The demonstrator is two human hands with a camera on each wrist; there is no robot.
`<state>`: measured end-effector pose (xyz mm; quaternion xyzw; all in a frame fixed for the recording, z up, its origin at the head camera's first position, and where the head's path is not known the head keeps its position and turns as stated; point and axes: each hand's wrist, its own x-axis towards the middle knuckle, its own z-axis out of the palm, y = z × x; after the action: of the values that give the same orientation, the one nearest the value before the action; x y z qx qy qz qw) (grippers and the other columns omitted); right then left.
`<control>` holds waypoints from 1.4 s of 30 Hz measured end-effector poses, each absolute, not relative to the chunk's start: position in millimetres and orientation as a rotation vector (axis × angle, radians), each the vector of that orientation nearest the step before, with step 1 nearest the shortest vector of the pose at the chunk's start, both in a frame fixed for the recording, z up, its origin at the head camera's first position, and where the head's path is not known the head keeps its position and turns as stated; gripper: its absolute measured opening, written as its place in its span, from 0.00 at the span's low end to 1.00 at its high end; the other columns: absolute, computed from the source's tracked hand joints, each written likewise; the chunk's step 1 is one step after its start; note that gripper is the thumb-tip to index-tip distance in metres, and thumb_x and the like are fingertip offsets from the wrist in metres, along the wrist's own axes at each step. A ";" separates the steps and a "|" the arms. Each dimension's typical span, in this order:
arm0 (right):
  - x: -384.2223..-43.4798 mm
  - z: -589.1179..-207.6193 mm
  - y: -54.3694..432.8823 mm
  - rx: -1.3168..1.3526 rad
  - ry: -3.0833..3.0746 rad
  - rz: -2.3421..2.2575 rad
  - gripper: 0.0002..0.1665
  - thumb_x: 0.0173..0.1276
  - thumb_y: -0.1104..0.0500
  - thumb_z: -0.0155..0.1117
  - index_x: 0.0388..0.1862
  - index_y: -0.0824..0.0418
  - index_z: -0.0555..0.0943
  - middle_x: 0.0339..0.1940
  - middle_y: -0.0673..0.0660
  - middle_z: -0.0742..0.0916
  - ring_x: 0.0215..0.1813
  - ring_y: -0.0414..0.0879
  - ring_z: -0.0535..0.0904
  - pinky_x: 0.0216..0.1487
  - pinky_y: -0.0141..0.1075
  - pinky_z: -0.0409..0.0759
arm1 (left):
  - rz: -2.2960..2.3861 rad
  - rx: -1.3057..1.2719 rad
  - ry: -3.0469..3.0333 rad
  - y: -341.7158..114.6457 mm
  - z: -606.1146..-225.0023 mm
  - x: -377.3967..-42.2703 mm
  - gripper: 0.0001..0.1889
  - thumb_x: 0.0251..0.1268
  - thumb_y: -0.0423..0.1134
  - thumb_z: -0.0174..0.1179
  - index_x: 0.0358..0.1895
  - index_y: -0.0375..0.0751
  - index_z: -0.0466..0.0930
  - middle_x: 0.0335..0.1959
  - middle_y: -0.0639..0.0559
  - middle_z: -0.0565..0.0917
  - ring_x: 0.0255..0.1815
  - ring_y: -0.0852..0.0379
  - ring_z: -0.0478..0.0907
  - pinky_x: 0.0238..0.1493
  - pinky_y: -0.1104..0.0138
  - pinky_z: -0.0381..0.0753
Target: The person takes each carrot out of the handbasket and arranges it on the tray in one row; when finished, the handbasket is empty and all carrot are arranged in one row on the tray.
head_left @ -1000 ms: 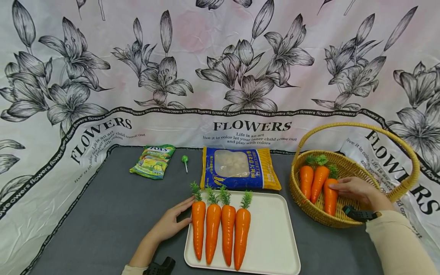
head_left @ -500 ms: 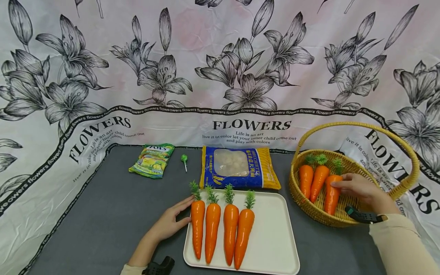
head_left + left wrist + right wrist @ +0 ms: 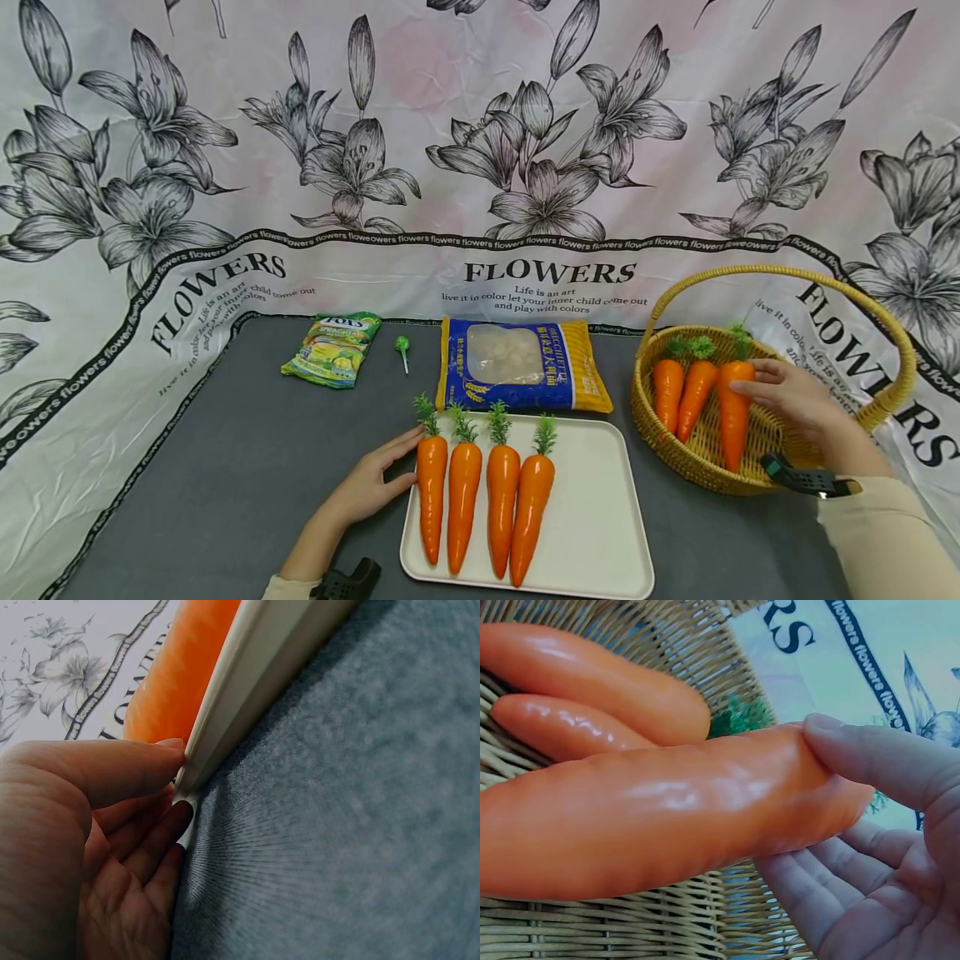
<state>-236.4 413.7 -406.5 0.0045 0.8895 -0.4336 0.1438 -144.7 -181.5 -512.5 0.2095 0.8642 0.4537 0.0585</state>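
My right hand (image 3: 795, 404) pinches the top part of an orange carrot (image 3: 733, 412) inside the wicker basket (image 3: 693, 475). In the right wrist view the thumb lies on one side of this carrot (image 3: 660, 817) and the fingers on the other. Two more carrots lie beside it in the basket, one of them a carrot (image 3: 667, 396) near the left wall. My left hand (image 3: 367, 487) rests against the left edge of a white tray (image 3: 592, 508), its thumb touching the rim in the left wrist view. Several carrots with green tops lie side by side on the tray, the leftmost carrot (image 3: 431, 500) near my fingertips.
Behind the tray lies a blue and yellow pasta bag (image 3: 525, 367). A green lollipop (image 3: 402, 346) and a green candy bag (image 3: 333, 350) lie farther left. The basket's tall handle (image 3: 780, 271) arches over it. A flower-printed cloth (image 3: 360, 183) hangs at the back.
The carrot in my right hand has risen slightly and shifted right, its top now nearer the basket's back. Two right-hand carrots on the tray have shifted slightly right. My left hand has barely moved.
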 end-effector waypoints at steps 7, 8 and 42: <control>-230.9 -395.0 413.1 0.007 2.665 -1.264 0.49 0.70 0.45 0.57 0.74 0.74 0.49 0.39 0.21 0.71 0.39 0.16 0.68 0.39 0.19 0.73 | 1.374 0.635 2.617 -181.1 -511.8 -144.1 0.30 0.67 0.46 0.58 0.70 0.44 0.65 0.72 0.49 0.64 0.72 0.45 0.60 0.66 0.43 0.62; -230.1 -393.4 412.7 0.002 2.679 -1.279 0.48 0.70 0.45 0.58 0.73 0.74 0.51 0.38 0.19 0.71 0.39 0.16 0.68 0.38 0.19 0.73 | 1.374 0.637 2.618 -181.2 -512.0 -144.1 0.30 0.67 0.46 0.58 0.70 0.44 0.65 0.72 0.49 0.64 0.72 0.45 0.60 0.66 0.43 0.62; -166.4 -409.8 283.0 -0.165 2.493 -1.697 0.37 0.68 0.60 0.61 0.68 0.77 0.59 0.45 0.39 0.80 0.44 0.26 0.79 0.42 0.26 0.80 | 1.342 0.635 2.641 -180.7 -510.5 -145.0 0.30 0.67 0.46 0.58 0.70 0.41 0.65 0.71 0.46 0.65 0.72 0.42 0.61 0.66 0.43 0.62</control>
<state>-166.4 283.0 -409.8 -0.0547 0.8239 -0.5609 0.0608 -145.0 -180.7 -510.5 0.2092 0.8703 0.4424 0.0561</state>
